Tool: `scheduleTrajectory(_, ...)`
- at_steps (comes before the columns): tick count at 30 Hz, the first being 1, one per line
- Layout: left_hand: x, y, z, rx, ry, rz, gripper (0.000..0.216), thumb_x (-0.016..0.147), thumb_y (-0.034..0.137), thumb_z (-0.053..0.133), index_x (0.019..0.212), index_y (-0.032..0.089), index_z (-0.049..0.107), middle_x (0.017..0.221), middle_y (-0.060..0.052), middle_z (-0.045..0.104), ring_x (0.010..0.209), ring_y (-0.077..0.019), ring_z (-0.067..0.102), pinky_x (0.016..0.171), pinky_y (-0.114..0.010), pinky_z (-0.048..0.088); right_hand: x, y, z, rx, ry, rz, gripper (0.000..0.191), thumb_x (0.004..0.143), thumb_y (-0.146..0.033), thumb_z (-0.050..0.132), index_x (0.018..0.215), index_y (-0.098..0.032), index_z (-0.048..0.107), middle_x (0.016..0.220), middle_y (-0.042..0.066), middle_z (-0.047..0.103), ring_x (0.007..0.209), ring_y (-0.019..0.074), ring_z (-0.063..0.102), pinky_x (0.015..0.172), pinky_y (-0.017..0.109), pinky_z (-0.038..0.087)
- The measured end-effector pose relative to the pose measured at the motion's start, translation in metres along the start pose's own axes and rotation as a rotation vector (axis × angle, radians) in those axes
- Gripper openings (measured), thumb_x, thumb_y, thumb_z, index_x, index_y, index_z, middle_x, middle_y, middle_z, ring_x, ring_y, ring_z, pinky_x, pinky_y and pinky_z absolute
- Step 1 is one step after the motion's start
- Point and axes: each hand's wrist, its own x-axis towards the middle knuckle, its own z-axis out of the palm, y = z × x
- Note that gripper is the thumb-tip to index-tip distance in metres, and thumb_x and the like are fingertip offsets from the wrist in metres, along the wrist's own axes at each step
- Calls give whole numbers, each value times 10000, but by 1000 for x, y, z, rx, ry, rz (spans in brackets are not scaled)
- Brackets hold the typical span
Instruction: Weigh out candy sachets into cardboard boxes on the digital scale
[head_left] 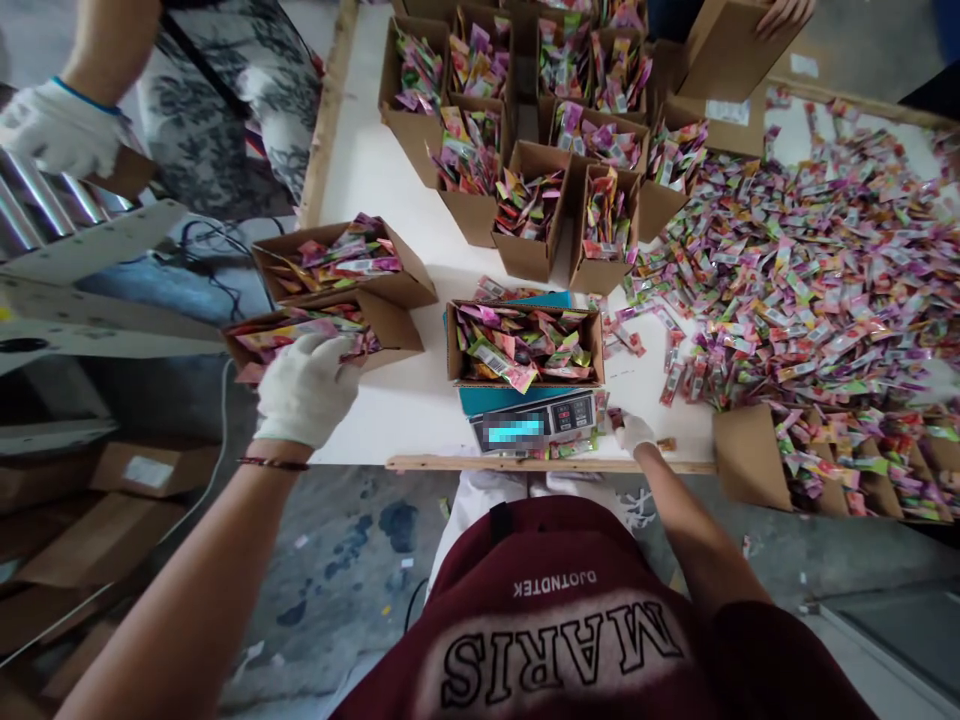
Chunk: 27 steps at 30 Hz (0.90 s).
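Note:
My left hand (307, 390), in a white glove, rests over a cardboard box (394, 340) packed with small colourful sachets, its fingers spread on the sachets and near the box's edge. My right hand (634, 432), gloved too, is low at the table's front edge, with its fingers closed on a small dark red sachet (616, 416). Between my hands a digital scale (540, 425) carries an open box (525, 380) heaped with sachets. The scale's readout is blurred out. A second filled box (409, 275) stands just behind the one under my left hand.
Several filled boxes (517, 255) stand at the back. A large spread of loose sachets (787, 270) covers the table's right side, with more filled boxes (750, 455) at the front right. A co-worker's gloved hand (64, 130) is at far left, another person's hand (784, 14) at the top right.

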Motion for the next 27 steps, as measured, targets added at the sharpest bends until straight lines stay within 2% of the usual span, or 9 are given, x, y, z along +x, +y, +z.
scheduleTrajectory(2,-4,26,-17,-145,112,135,373,991,342,400,1137,141,679,1200,-131,663,1036,-228,574,887,-344,467,5,1,4,36,11,38,301,997,-382,628,1241,-208,649,1269,87,640,1081,196,651,919,372,573)
scheduleTrajectory(5,1,73,-38,-290,148,386,359,999,297,388,1090,173,712,1191,-105,683,1045,-209,598,927,-336,493,8,0,1,95,63,46,337,993,-384,632,1258,-176,634,1244,87,647,1058,200,659,906,394,581)
scheduleTrajectory(8,16,118,-51,-338,114,614,396,982,223,360,1118,188,730,1199,-97,687,1083,-212,617,985,-350,501,6,-2,-12,163,146,2,323,997,-391,625,1257,-199,639,1262,82,641,1073,201,653,909,382,578)
scheduleTrajectory(12,33,156,-59,-207,-24,780,414,929,135,399,1168,219,726,1212,-84,674,1079,-220,645,979,-358,510,1,0,-41,253,273,-83,360,997,-407,619,1270,-172,618,1226,87,644,1017,189,658,870,384,585)
scheduleTrajectory(16,36,167,-64,-87,-114,814,426,920,113,439,1234,249,692,1220,-71,656,1107,-212,646,986,-335,497,-7,-7,-76,334,409,-181,325,1003,-401,556,1241,-181,577,1018,55,661,816,156,626,749,320,562)
scheduleTrajectory(19,33,168,-63,-58,-156,836,435,899,94,464,1237,258,684,1224,-63,652,1091,-203,646,971,-323,492,-18,-38,-99,339,508,-398,337,933,-438,614,1151,-182,597,902,47,662,765,184,605,730,322,528)
scheduleTrajectory(22,30,171,-59,-56,-217,856,384,884,105,494,1167,247,709,1163,-74,659,1007,-203,656,898,-323,507,-26,-90,-115,126,511,-536,327,896,-385,641,1162,-196,636,957,77,713,854,232,649,771,323,498)
scheduleTrajectory(25,28,172,-54,-94,-233,850,274,884,157,521,1052,217,728,1055,-82,656,943,-216,651,855,-340,512,-23,-138,-123,-186,427,-471,415,895,-261,594,1308,-229,615,1064,106,736,915,270,679,778,339,486)
scheduleTrajectory(27,28,168,-54,-174,-200,837,226,871,165,528,983,200,721,1028,-79,647,933,-210,643,863,-334,511,-15,-155,-127,-333,352,-442,379,913,-214,539,1277,-236,642,1092,119,729,946,283,680,786,353,485)
